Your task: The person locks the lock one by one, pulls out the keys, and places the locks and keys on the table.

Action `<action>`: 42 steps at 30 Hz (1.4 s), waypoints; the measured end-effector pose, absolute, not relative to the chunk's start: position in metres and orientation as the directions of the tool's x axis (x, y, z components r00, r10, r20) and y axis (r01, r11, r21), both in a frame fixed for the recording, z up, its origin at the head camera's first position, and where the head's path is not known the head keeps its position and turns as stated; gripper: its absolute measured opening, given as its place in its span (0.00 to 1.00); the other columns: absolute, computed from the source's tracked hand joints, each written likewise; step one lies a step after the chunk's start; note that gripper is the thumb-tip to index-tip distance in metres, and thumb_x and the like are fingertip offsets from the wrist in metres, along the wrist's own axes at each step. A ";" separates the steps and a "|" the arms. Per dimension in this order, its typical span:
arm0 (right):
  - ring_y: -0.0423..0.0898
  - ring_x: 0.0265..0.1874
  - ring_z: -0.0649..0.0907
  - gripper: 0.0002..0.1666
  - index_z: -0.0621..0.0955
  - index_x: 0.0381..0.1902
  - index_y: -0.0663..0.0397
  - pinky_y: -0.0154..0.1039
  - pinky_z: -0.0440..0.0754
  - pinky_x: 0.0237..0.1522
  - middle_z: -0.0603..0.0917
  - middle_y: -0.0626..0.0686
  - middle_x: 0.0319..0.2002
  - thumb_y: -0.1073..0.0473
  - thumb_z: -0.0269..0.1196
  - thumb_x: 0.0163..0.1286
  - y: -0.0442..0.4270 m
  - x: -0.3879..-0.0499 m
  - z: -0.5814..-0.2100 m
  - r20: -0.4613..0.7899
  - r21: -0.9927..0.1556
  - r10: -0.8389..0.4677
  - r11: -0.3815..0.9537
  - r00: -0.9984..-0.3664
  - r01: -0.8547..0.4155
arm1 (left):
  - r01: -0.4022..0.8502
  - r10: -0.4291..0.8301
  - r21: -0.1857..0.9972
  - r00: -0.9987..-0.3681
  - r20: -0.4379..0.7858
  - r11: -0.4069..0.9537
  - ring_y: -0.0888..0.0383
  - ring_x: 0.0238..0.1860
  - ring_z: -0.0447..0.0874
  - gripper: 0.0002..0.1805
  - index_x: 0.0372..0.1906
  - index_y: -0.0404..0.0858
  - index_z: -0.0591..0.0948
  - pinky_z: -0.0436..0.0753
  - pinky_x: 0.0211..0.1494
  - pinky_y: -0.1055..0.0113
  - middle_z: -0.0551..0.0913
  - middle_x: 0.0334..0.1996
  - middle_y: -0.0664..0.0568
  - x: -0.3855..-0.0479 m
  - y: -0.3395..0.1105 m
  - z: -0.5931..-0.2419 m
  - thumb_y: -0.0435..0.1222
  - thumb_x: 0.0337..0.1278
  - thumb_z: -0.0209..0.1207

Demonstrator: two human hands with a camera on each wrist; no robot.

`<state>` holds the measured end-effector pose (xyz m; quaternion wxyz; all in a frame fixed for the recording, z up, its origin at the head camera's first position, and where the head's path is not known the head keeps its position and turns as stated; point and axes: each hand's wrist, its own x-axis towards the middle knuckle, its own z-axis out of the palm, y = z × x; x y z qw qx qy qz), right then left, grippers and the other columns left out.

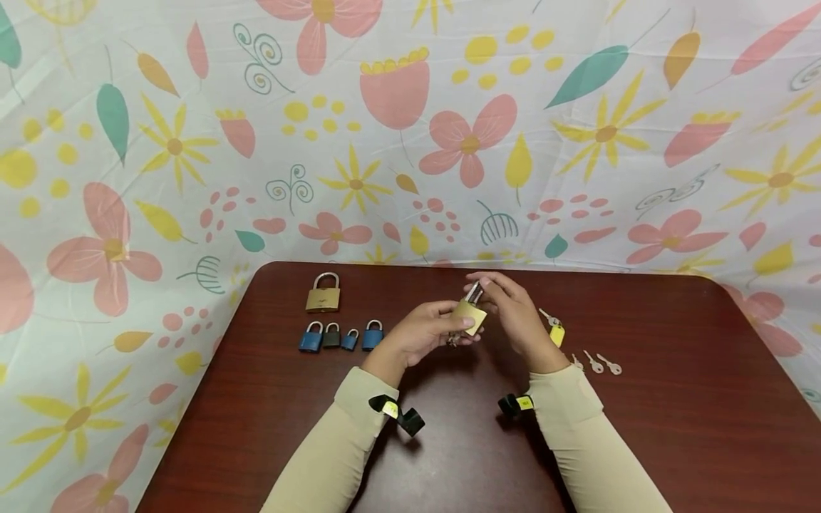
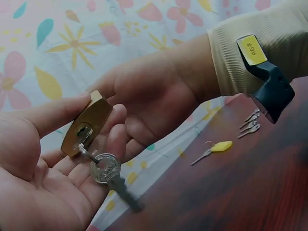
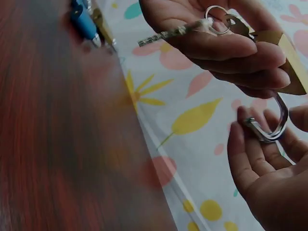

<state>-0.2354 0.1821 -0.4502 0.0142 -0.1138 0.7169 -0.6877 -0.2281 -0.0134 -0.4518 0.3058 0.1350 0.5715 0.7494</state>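
My left hand grips a brass padlock by its body, thumb on the near face. In the left wrist view, a key sits in the keyway on the padlock's underside, and a second key hangs from it on a ring. The steel shackle stands open, with its free end showing in the right wrist view. Against that shackle rest the fingers of my right hand, loosely bent, with the thumb apart from it in the right wrist view.
On the left of the brown table stand a large brass padlock, a blue padlock, and several smaller or similar ones. At the right lie a key with a yellow tag and several loose keys. A floral cloth hangs behind.
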 end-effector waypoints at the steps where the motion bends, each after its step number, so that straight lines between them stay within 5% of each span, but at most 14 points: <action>1: 0.43 0.46 0.85 0.26 0.78 0.61 0.62 0.40 0.83 0.53 0.84 0.53 0.48 0.46 0.51 0.81 0.181 -0.235 -0.449 0.144 -0.989 -0.174 0.016 -0.974 -0.149 | -0.296 0.612 0.941 -0.779 -0.139 -0.164 0.57 0.39 0.89 0.17 0.60 0.29 0.76 0.85 0.48 0.66 0.87 0.40 0.48 -0.228 -0.015 -0.451 0.29 0.69 0.58; 7: 0.41 0.39 0.84 0.23 0.80 0.58 0.66 0.35 0.84 0.44 0.83 0.46 0.35 0.51 0.56 0.79 0.172 -0.232 -0.444 0.192 -0.981 -0.072 -0.006 -0.979 -0.192 | -0.267 0.622 0.947 -0.776 -0.102 -0.178 0.56 0.42 0.90 0.15 0.59 0.34 0.72 0.87 0.50 0.63 0.87 0.45 0.40 -0.228 -0.018 -0.449 0.29 0.72 0.56; 17: 0.41 0.33 0.83 0.21 0.83 0.57 0.63 0.33 0.81 0.39 0.82 0.45 0.30 0.53 0.58 0.78 0.157 -0.216 -0.428 0.252 -0.967 0.056 -0.027 -0.966 -0.254 | -0.166 0.559 0.980 -0.826 -0.078 -0.109 0.56 0.42 0.91 0.17 0.60 0.32 0.75 0.86 0.56 0.57 0.85 0.51 0.31 -0.221 -0.018 -0.437 0.32 0.70 0.59; 23: 0.42 0.40 0.86 0.21 0.81 0.56 0.67 0.32 0.84 0.45 0.88 0.48 0.39 0.55 0.56 0.79 0.147 -0.208 -0.421 0.324 -0.936 0.072 -0.120 -0.943 -0.330 | -0.097 0.514 0.990 -0.857 -0.032 -0.100 0.53 0.42 0.91 0.17 0.59 0.31 0.78 0.87 0.54 0.55 0.86 0.50 0.33 -0.214 -0.015 -0.428 0.34 0.70 0.60; 29: 0.45 0.49 0.89 0.22 0.78 0.58 0.66 0.33 0.87 0.34 0.89 0.54 0.50 0.53 0.51 0.82 0.137 -0.199 -0.416 0.360 -0.908 0.095 -0.193 -0.928 -0.372 | -0.022 0.512 0.993 -0.858 0.040 -0.114 0.46 0.42 0.90 0.17 0.60 0.32 0.76 0.88 0.52 0.52 0.83 0.49 0.32 -0.207 -0.008 -0.421 0.33 0.73 0.57; 38: 0.48 0.47 0.90 0.24 0.73 0.62 0.73 0.35 0.86 0.49 0.88 0.55 0.51 0.56 0.47 0.84 0.124 -0.192 -0.420 0.396 -0.830 0.214 -0.332 -0.893 -0.448 | 0.101 0.456 0.994 -0.884 0.107 -0.038 0.63 0.33 0.84 0.16 0.60 0.38 0.76 0.84 0.37 0.63 0.83 0.41 0.40 -0.195 0.001 -0.419 0.40 0.75 0.56; 42: 0.49 0.45 0.90 0.22 0.74 0.60 0.72 0.37 0.85 0.52 0.89 0.56 0.50 0.56 0.47 0.84 0.118 -0.192 -0.424 0.397 -0.803 0.262 -0.365 -0.880 -0.471 | 0.153 0.423 0.988 -0.895 0.141 -0.005 0.64 0.33 0.81 0.15 0.57 0.37 0.77 0.85 0.40 0.64 0.81 0.38 0.45 -0.192 0.005 -0.420 0.41 0.74 0.56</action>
